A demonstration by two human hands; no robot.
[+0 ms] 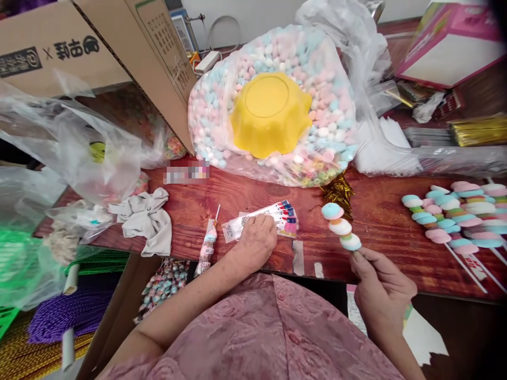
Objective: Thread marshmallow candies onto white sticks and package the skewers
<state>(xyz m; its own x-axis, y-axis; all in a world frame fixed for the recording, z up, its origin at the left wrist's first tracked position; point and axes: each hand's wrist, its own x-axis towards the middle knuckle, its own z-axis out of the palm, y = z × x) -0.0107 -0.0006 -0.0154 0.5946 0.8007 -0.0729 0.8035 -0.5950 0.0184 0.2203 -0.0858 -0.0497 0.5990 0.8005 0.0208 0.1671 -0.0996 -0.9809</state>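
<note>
My right hand [380, 287] pinches the lower end of a marshmallow skewer [340, 227], which is tilted above the table. Its pieces are blue, pink and white. On a fan of printed clear plastic bags [285, 217], my left hand [257, 240] lies with its fingers curled and closed on the top bag; the fingertips are partly hidden. Left of that hand, a bagged marshmallow skewer [206, 250] with a gold tie lies at the table's front edge. A bundle of gold twist ties [338, 192] is just beyond the held skewer.
Behind, a yellow bowl [269, 113] sits upside down on a big bag of marshmallows [214, 121]. Several unwrapped marshmallow skewers [447, 211] lie at right. A cardboard box [134, 53], a grey cloth [148, 219] and purple cord [71, 311] are at left.
</note>
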